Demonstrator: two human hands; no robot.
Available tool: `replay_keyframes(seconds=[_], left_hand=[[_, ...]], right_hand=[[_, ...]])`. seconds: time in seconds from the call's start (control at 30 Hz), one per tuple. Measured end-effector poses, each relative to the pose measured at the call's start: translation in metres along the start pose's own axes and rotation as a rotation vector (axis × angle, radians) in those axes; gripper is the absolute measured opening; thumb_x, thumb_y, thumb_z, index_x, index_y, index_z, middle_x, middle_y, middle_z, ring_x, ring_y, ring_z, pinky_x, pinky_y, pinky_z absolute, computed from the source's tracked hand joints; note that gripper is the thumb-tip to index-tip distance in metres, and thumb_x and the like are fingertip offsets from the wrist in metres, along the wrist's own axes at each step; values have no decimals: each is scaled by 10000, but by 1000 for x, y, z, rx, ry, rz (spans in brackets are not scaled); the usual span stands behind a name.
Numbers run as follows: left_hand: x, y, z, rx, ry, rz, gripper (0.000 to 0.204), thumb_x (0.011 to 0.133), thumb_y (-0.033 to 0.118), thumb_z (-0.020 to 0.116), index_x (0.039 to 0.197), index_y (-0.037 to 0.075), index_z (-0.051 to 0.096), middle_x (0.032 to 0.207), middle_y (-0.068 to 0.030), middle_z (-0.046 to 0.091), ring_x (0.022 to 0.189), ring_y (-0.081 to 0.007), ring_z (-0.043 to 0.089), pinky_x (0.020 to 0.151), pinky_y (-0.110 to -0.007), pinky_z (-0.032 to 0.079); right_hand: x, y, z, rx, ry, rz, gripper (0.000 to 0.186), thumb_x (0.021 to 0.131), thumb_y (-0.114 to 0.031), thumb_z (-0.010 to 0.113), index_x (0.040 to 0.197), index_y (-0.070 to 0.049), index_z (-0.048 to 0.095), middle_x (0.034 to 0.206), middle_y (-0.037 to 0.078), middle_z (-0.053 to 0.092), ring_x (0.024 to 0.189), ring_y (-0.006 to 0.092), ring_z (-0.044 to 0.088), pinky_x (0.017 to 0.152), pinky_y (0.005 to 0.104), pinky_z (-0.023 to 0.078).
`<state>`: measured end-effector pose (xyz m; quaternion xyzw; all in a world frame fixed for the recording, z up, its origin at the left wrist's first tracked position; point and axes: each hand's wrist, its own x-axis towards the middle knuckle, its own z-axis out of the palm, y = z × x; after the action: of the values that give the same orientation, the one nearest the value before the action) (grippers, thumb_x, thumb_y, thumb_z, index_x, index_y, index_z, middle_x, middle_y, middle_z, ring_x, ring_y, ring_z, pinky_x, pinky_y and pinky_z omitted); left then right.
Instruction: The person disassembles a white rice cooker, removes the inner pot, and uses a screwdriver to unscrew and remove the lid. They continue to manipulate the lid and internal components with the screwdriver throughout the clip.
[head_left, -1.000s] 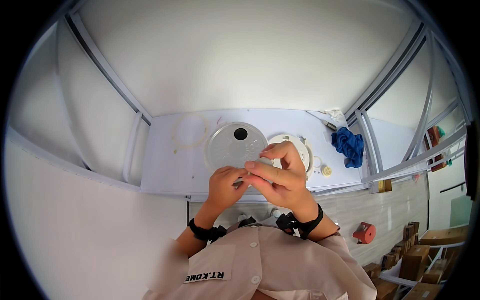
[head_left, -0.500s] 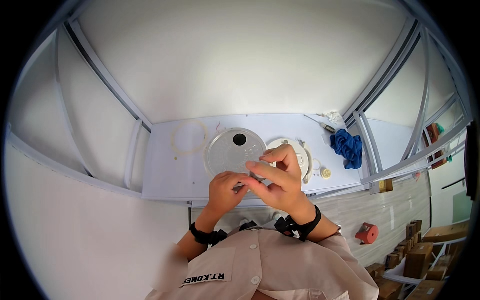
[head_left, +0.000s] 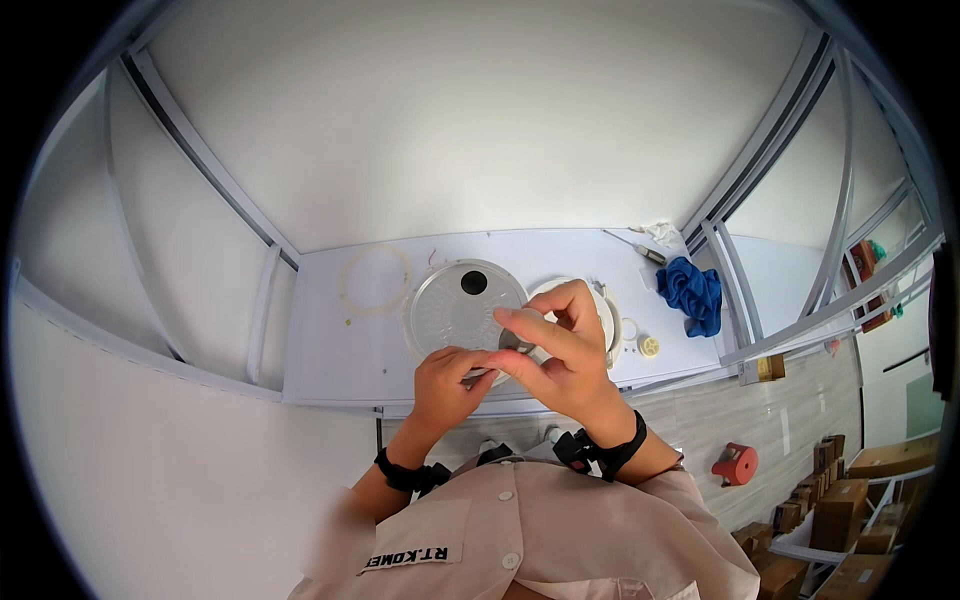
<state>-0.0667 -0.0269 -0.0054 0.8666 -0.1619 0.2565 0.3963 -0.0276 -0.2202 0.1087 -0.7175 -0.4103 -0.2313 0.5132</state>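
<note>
Over the near edge of the table, my two hands meet at the fingertips. My right hand (head_left: 567,352) curls its thumb and fingers around a small grey rounded piece (head_left: 513,341), mostly hidden by the fingers. The fingers of my left hand (head_left: 452,382) are pinched together against my right thumb; what they hold, if anything, is hidden. Beneath and beyond the hands lies a round silvery metal lid (head_left: 440,305) with a dark round hole (head_left: 474,283). A white round base (head_left: 603,312) sits to its right, partly covered by my right hand.
On the white table (head_left: 315,345), a pale thin ring (head_left: 346,287) lies at left. At right are a cream round cap (head_left: 648,346), a screwdriver (head_left: 652,254), a blue cloth (head_left: 690,295) and crumpled white tissue (head_left: 662,233). A red stool (head_left: 737,465) and cardboard boxes (head_left: 838,515) stand on the floor.
My right fingers have opened slightly around the grey piece, so more of it shows. The hands stay together in nearly the same place. The whole view has shifted slightly.
</note>
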Motion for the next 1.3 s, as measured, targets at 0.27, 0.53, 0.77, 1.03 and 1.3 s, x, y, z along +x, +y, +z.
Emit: replay_keyframes(seconds=[0.27, 0.53, 0.77, 1.03, 1.3], left_hand=[[-3, -5, 1, 39, 9, 24, 248, 763, 109, 896, 963, 95, 750, 849, -33, 777, 787, -252, 746, 699, -371, 579], [-5, -11, 5, 60, 1, 58, 242, 761, 130, 888, 947, 86, 740, 840, -48, 765, 781, -276, 735, 676, -387, 571], [0, -4, 5, 50, 18, 26, 225, 768, 140, 881, 925, 88, 727, 836, -53, 762, 781, -278, 735, 679, -393, 572], [-4, -4, 1, 43, -15, -15, 243, 766, 136, 890, 956, 98, 742, 850, -44, 768, 770, -274, 728, 675, -389, 564], [-2, -4, 1, 22, -11, 4, 261, 772, 155, 902, 965, 102, 735, 847, -43, 766, 771, -271, 727, 664, -391, 560]], right_hand=[[11, -7, -2, 181, -104, -1, 372, 910, -127, 827, 1254, -3, 756, 1262, 148, 623, 1061, 267, 665, 873, 353, 562], [15, -17, 5, 168, 9, 37, 384, 864, -69, 836, 1243, -54, 777, 1284, 155, 636, 1083, 295, 684, 823, 361, 582], [3, 1, 2, 82, -73, -66, 460, 883, 11, 751, 1339, -52, 728, 1298, 154, 644, 1110, 316, 679, 840, 386, 598], [16, -19, 2, 267, -67, 90, 431, 881, -34, 792, 1306, -94, 759, 1293, 132, 650, 1071, 264, 690, 775, 354, 590], [9, 3, 4, 89, 7, -77, 415, 890, -15, 778, 1298, -90, 760, 1265, 137, 664, 1020, 258, 691, 791, 349, 589]])
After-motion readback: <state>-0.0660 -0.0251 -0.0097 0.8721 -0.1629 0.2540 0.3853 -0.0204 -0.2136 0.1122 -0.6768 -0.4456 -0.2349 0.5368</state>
